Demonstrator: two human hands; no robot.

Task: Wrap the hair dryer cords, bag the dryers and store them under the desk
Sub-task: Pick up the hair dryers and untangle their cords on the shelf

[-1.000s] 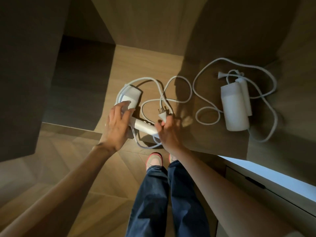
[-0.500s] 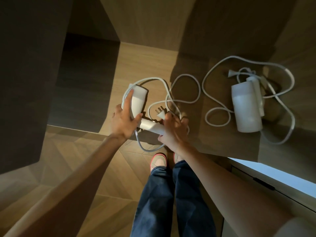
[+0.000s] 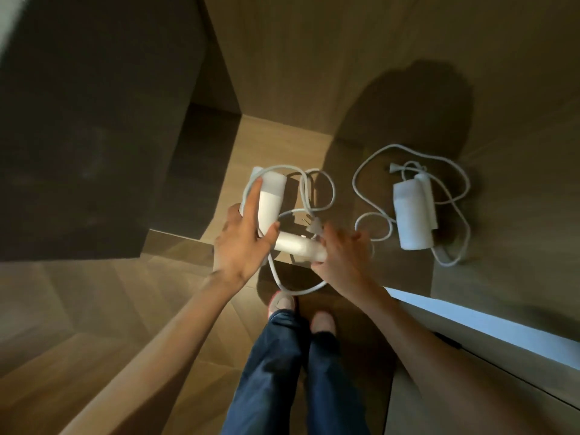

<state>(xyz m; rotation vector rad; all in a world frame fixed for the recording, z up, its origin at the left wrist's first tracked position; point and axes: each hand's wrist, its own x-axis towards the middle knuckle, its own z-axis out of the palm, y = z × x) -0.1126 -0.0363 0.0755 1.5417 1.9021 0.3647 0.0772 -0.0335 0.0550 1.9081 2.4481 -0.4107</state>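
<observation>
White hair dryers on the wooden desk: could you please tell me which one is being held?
The white hair dryer on the left: the left hand grips its barrel, the right hand its handle. The other dryer lies untouched further right.

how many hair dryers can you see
2. Left dryer: gripped by left hand and right hand at the desk edge. Right dryer: lying on the desk farther right. None seem hidden.

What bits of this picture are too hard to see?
Head view:
- Right hand: fingers blurred by motion, grip unclear.
- Near hair dryer: handle end hidden under that hand.
- Left hand covers part of its body.
- Far hair dryer: details too small, in shadow.
</observation>
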